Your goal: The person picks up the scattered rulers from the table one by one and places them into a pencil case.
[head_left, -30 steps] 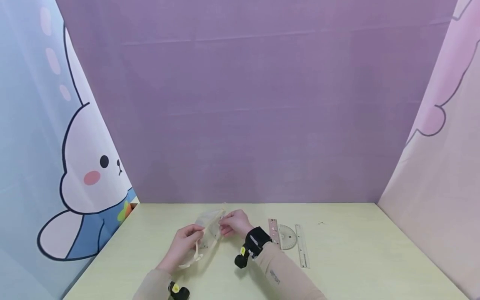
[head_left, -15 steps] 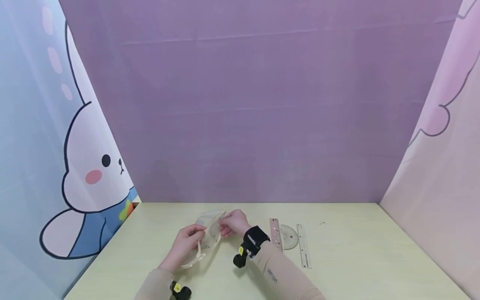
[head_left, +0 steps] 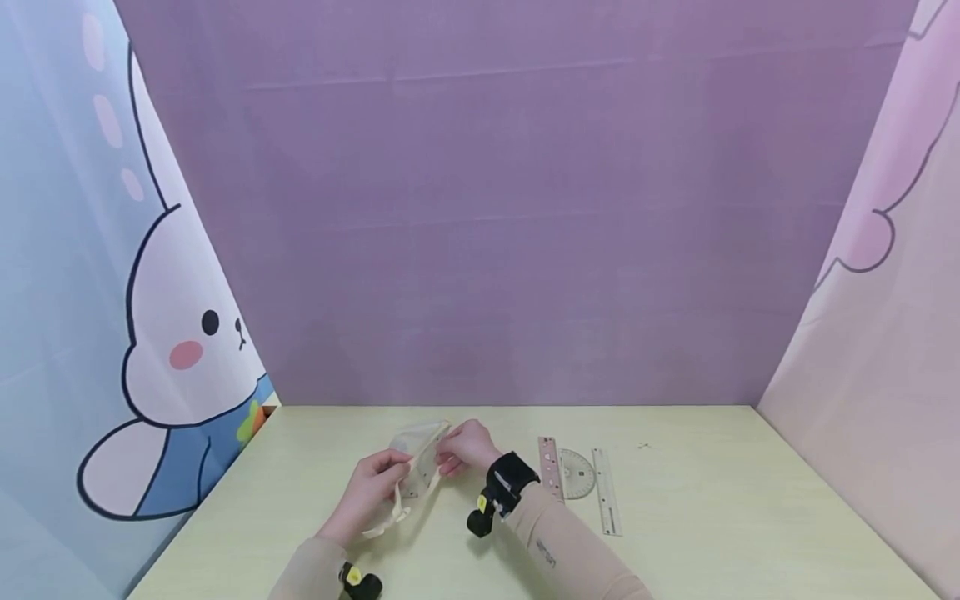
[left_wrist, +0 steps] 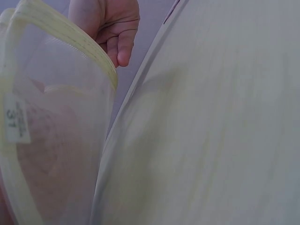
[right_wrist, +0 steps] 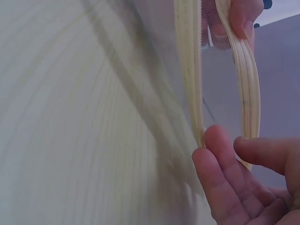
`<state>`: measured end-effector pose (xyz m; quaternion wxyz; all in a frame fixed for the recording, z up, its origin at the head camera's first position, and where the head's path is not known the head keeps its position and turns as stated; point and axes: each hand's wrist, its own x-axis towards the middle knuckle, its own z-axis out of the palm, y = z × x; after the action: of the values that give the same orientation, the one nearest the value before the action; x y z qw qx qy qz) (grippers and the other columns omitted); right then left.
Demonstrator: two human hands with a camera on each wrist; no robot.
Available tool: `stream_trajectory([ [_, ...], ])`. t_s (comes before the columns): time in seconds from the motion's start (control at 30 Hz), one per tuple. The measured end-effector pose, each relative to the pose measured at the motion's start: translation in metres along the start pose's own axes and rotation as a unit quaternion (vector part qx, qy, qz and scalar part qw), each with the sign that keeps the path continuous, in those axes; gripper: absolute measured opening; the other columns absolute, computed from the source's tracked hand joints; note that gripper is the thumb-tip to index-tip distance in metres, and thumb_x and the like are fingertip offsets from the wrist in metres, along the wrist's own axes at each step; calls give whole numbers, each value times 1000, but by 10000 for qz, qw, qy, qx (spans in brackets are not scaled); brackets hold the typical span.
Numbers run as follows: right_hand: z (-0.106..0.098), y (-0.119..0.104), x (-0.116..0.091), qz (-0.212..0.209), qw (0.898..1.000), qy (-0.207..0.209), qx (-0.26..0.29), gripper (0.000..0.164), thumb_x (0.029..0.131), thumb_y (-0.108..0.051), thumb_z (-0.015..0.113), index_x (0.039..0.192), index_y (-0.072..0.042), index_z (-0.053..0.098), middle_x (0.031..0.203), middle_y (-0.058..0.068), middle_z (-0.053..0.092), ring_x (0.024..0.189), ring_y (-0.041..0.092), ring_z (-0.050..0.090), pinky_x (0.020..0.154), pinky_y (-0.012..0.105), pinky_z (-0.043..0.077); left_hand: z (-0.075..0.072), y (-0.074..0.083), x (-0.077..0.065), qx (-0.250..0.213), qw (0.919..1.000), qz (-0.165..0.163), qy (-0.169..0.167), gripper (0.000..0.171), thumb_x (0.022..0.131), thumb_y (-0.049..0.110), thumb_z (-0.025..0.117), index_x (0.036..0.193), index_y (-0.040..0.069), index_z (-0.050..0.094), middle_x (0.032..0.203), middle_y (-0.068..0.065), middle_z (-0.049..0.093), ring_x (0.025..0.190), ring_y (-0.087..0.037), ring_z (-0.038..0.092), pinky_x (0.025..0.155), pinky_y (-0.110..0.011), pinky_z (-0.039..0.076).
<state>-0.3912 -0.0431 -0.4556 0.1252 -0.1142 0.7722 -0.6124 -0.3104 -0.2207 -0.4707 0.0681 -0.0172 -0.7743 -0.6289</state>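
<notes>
A translucent mesh zipper pouch (head_left: 422,469) with pale yellow trim is held just above the table, left of centre. My left hand (head_left: 372,483) grips its near side, thumb on top; in the right wrist view, mesh shows beside the left thumb (right_wrist: 243,23). At the pouch's far end, my right hand (head_left: 467,446) pinches the zipper edge, with the thumb on one band and fingertips by the other. Both zipper bands (right_wrist: 248,89) stand apart, so the mouth gapes. A small label reading 31 (left_wrist: 17,119) shows in the left wrist view. Dark specks show through the mesh; what they belong to is unclear.
Right of the hands, a pink ruler (head_left: 550,467), a clear protractor (head_left: 577,474) and a clear ruler (head_left: 607,492) lie on the pale wooden table (head_left: 712,517). A tiny scrap (head_left: 644,445) lies farther right. Purple cloth (head_left: 517,217) hangs behind the table.
Over the last second the right fingers have shifted slightly left along the pouch, and the zipper bands look a little farther apart. The rulers and protractor stay put.
</notes>
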Motion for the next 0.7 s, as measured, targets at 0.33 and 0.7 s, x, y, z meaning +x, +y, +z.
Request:
stream_trajectory([
  [0.33, 0, -4, -4, -91, 9999, -126, 15, 14, 85, 3, 65, 95, 12, 64, 74, 26, 68, 67, 34, 70, 58, 37, 57, -1, -2, 2, -20, 10000, -28, -53, 18, 89, 6, 61, 104, -4, 66, 80, -9, 60, 69, -16, 54, 58, -24, 48],
  [0.7, -5, -6, -11, -206, 9996, -171, -90, 16, 86, 1, 65, 97, 12, 66, 76, 21, 69, 67, 33, 70, 58, 37, 57, 0, -5, 3, 62, 10000, -21, 23, 17, 90, 8, 60, 102, -3, 67, 78, -7, 59, 70, -16, 54, 57, -24, 48],
])
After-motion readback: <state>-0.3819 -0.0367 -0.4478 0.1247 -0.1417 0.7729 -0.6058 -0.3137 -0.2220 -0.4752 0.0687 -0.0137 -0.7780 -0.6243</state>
